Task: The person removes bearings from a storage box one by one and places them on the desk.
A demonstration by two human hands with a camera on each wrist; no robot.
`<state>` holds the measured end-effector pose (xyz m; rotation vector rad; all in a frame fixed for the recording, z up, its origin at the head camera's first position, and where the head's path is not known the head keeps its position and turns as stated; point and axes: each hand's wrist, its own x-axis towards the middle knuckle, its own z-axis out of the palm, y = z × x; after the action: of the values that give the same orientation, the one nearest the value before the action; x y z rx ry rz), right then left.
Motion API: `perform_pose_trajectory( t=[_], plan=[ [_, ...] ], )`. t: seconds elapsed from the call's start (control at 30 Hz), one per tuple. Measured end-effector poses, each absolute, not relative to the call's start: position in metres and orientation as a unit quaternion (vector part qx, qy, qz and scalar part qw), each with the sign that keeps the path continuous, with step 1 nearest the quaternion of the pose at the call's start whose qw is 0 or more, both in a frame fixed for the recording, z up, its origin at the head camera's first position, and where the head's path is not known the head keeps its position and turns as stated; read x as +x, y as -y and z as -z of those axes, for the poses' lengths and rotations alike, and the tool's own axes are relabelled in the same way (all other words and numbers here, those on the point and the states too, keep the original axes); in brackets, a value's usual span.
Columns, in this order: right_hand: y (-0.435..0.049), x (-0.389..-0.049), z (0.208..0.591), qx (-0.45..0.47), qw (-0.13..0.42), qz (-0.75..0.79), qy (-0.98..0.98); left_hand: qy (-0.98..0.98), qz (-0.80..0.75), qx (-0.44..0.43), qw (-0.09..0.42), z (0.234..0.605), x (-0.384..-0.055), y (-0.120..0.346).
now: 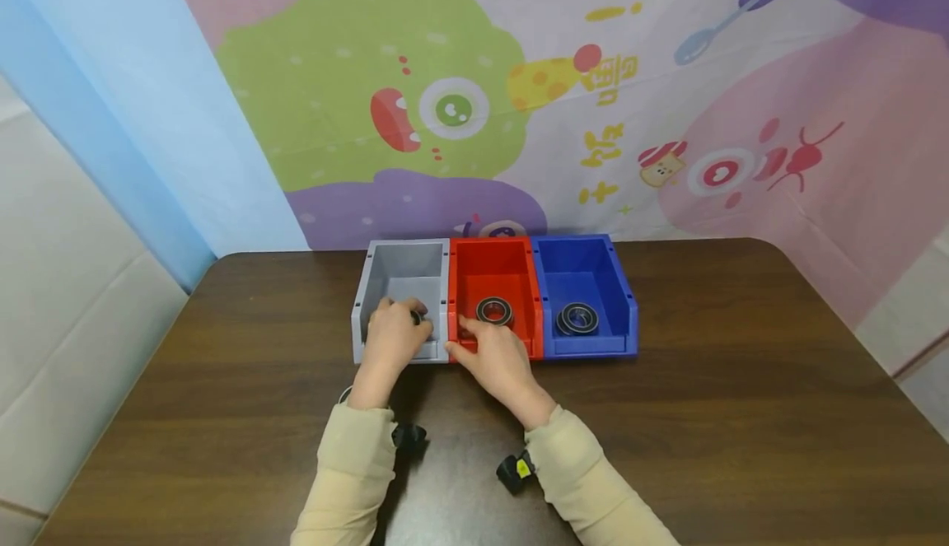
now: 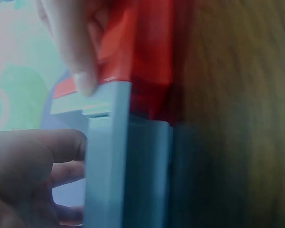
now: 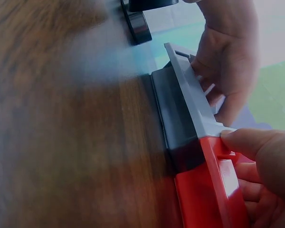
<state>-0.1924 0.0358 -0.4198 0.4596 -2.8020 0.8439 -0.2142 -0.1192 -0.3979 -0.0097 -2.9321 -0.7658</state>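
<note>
My left hand [image 1: 396, 333] reaches into the grey bin [image 1: 409, 259] with its fingers curled round a dark ring-shaped bearing [image 1: 418, 316], mostly hidden by the hand. In the left wrist view its thumb and fingers [image 2: 61, 173] show behind the grey front wall, the bearing out of sight. My right hand [image 1: 498, 362] grips the front left corner of the red bin [image 1: 493, 256], thumb on the rim where it meets the grey bin, fingers inside. Just beyond those fingers, a bearing [image 1: 494, 311] lies in the red bin.
To the right, a blue bin [image 1: 577, 254] adjoins the red one and holds bearings [image 1: 578, 319], seemingly stacked. All the bins stand in a row near the back edge of the brown wooden table [image 1: 712, 414]. A cartoon-printed cloth [image 1: 593, 151] hangs behind.
</note>
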Motion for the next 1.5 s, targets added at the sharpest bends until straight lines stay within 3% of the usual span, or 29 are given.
perform_pose_trajectory(
  t=[0.17, 0.6, 1.23, 1.5],
  plan=[
    [-0.036, -0.192, 0.419, 0.158, 0.096, -0.284, 0.941, 0.959, 0.269, -0.001, 0.085, 0.393, -0.212, 0.118],
    [-0.035, -0.192, 0.42, 0.155, 0.088, -0.279, 0.944, 0.946, 0.314, 0.016, 0.079, 0.379, -0.206, 0.12],
    [-0.035, -0.193, 0.42, 0.154, 0.09, -0.281, 0.943, 0.952, 0.253, -0.079, 0.155, 0.366, -0.187, 0.122],
    [-0.036, -0.193, 0.42, 0.157, 0.089, -0.281, 0.943, 0.956, 0.236, -0.087, 0.153, 0.372, -0.175, 0.13]
  ],
)
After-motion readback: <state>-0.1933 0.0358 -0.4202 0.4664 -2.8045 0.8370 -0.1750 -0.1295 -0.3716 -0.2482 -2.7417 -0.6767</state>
